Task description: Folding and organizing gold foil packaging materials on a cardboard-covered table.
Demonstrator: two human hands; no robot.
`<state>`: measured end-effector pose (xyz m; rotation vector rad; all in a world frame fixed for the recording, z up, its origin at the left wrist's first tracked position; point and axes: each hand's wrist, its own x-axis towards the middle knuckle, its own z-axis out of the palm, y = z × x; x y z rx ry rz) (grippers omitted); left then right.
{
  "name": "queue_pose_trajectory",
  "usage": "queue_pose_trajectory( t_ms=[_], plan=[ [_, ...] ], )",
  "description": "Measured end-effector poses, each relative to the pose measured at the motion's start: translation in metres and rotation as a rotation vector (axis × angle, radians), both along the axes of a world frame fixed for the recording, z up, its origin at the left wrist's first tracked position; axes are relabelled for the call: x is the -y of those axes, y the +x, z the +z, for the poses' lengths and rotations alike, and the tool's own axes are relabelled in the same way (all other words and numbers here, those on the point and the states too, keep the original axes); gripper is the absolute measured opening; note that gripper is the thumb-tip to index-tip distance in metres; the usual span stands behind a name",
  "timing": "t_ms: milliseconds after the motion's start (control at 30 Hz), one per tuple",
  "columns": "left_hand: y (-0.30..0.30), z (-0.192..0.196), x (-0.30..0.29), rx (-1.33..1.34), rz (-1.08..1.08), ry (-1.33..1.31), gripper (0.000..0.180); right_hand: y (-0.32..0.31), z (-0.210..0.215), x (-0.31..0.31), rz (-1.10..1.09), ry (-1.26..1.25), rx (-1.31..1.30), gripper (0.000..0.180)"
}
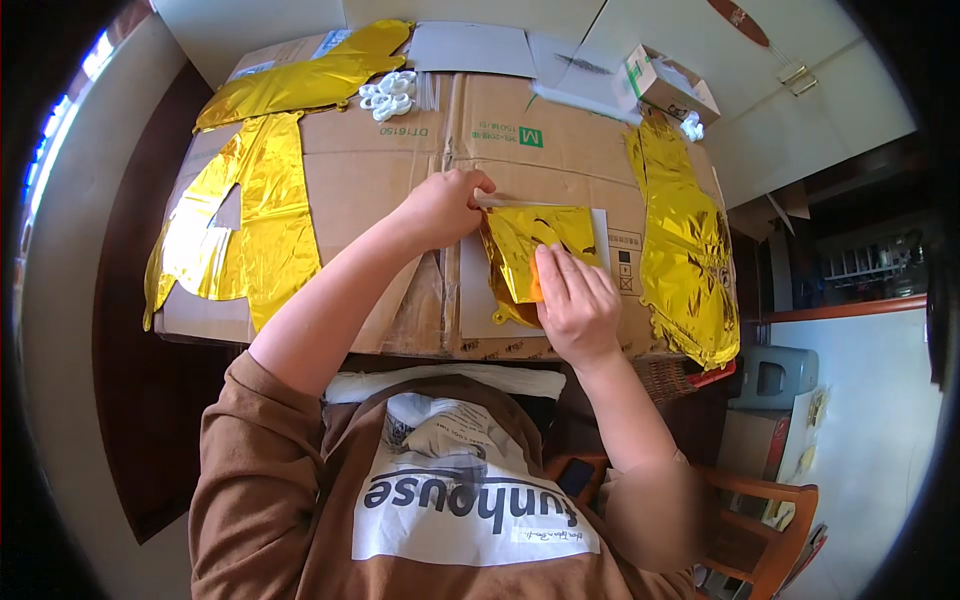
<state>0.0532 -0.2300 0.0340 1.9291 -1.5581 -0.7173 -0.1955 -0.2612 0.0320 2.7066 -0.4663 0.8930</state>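
Pressing flat with its fingers, the right hand (577, 300) lies open on a folded gold foil balloon (530, 250), grasping nothing, only holding the foil down against a grey card (475, 290) that rests on the flattened cardboard box (400, 160). Just beyond those fingers and a little to their left, the left hand (440, 208) is closed in a pinch on the balloon's top edge, where a thin pale strip (520, 203) runs away to its right; whether that strip is tape or the card's edge I cannot tell.

Foil this thin is likely to crease or tear if the left hand pulls while the right one bears down, since the two work against each other across a short span. If the pale strip is sticky, it could catch on the foil crookedly and lift the surface when peeled back. The balloon also sits near the box's edge closest to the person, so a slip of the right palm could slide it off.

To the right of the right hand lies a long gold foil balloon (685, 260); far left of the left hand lies another gold balloon (250, 220), and beyond it white plastic rings (388, 95).
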Motion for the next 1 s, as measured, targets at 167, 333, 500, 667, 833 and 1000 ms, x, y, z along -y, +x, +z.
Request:
queue_pose_trajectory(
  t_ms=[167, 333, 500, 667, 833, 1000],
  plan=[
    [-0.007, -0.004, -0.007, 0.021, 0.045, -0.051, 0.04, -0.002, -0.015, -0.005, 0.02, -0.015, -0.036, 0.027],
    [-0.009, -0.007, -0.009, 0.04, 0.046, -0.074, 0.031, -0.003, -0.019, -0.006, 0.034, -0.006, -0.116, 0.029],
    [-0.005, -0.004, -0.012, 0.058, 0.049, -0.056, 0.024, -0.001, -0.017, -0.006, 0.055, 0.029, -0.132, 0.03],
    [0.004, 0.002, -0.011, 0.006, 0.043, 0.015, 0.024, 0.002, -0.005, -0.007, 0.083, 0.194, -0.148, 0.042],
    [0.015, 0.008, -0.01, -0.048, -0.014, 0.061, 0.024, 0.003, 0.0, -0.005, 0.117, 0.285, -0.134, 0.059],
    [0.012, 0.008, -0.008, -0.1, 0.018, 0.149, 0.022, 0.0, 0.002, -0.008, 0.16, 0.297, -0.145, 0.063]
  ],
)
